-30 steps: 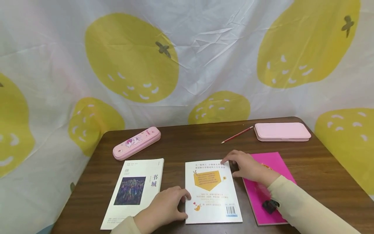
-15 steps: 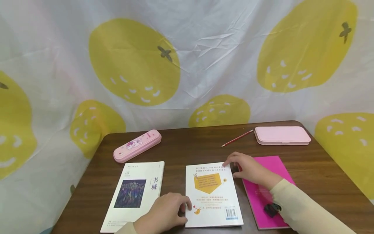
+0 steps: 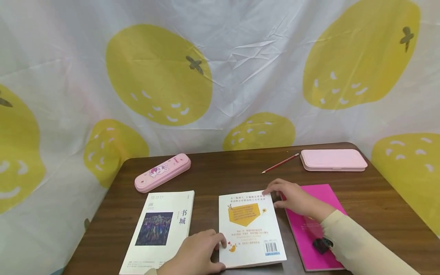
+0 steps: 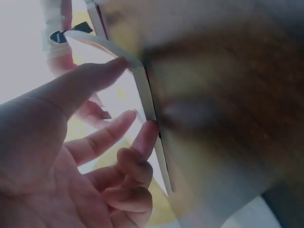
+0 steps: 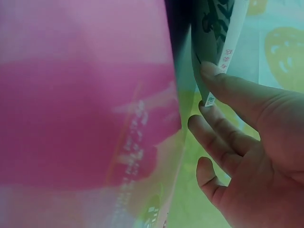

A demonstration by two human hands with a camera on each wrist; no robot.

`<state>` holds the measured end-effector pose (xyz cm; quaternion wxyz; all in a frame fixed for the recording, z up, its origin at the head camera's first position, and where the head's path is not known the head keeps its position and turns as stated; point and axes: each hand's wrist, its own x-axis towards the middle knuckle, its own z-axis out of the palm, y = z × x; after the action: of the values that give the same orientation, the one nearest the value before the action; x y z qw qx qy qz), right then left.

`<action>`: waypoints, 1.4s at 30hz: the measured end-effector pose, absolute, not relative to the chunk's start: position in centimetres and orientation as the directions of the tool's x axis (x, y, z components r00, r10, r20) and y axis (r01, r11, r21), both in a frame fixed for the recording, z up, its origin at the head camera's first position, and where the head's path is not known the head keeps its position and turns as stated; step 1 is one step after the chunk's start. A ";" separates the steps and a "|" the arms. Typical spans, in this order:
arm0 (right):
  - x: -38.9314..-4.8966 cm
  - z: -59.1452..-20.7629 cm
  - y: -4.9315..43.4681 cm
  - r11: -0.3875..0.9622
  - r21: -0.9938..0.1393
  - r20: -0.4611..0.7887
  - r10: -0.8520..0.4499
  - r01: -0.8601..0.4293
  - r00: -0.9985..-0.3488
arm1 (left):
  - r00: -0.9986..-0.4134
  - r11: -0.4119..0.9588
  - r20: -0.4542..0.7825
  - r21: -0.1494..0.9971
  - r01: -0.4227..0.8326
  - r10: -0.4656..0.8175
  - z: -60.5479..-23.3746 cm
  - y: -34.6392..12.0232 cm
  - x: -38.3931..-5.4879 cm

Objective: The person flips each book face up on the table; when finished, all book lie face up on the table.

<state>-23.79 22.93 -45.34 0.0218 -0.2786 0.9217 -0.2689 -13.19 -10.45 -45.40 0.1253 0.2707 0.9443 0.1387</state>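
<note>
Between the two hands, a white paperback book (image 3: 245, 236) shows its back cover, with an orange panel and a barcode. Its near edge looks slightly raised off the table. My left hand (image 3: 196, 252) grips its left edge near the lower corner; in the left wrist view the thumb (image 4: 107, 73) is at the corner of the page edge. At the upper right corner, my right hand (image 3: 295, 198) pinches the book, with the thumb (image 5: 223, 83) on the underside in the right wrist view. The right forearm passes over a magenta book (image 3: 317, 221).
A white magazine (image 3: 152, 229) lies left, partly under the left hand. A pink rabbit pencil case (image 3: 163, 172) sits behind it. Farther back are a red pencil (image 3: 280, 163) and a plain pink case (image 3: 333, 159). A lemon-print curtain (image 3: 220, 76) hangs behind the brown table (image 3: 220, 168).
The white book's near edge has come up slightly, showing its thickness. The left thumb has shifted a little to the right onto its corner. The right hand stays at the upper right corner.
</note>
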 end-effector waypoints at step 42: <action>-24.5 -43.4 23.5 0.460 -0.652 0.485 -0.358 -0.602 -0.798 | -0.843 0.807 0.442 0.350 0.477 0.307 -43.2 -12.9 -12.5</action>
<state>-24.50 23.52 -43.35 -0.1407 -0.2849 0.8427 -0.4346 -12.54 -12.89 -43.17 -0.1851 0.2101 0.9322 0.2293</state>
